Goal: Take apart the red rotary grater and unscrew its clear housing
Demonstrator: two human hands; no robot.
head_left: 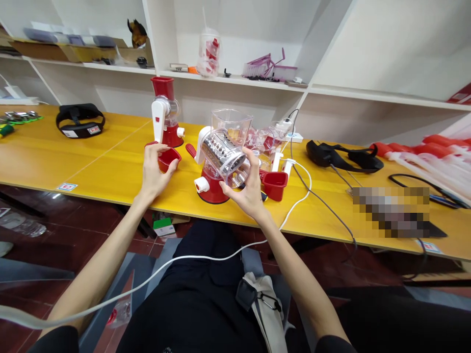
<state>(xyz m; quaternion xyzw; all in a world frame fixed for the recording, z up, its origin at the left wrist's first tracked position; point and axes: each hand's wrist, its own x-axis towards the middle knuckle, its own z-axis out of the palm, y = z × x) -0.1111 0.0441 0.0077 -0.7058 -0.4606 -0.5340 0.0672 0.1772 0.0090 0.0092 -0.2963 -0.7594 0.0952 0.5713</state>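
A tabletop rotary grater with a red base, white crank arm and clear square hopper stands before me. Its perforated metal drum lies tilted inside the clear round housing. My right hand is curved about the housing's front rim, thumb low on the left and fingers on the upper right. To the left of the grater, my left hand has thumb and fingers apart beside a red food pusher; whether it touches the pusher I cannot tell. Another red pusher stands right of the grater.
A second rotary grater stands behind on the left, with more clear parts at the back right. Black headsets lie toward both sides. A white cable crosses my lap and the table edge. White shelves rise behind.
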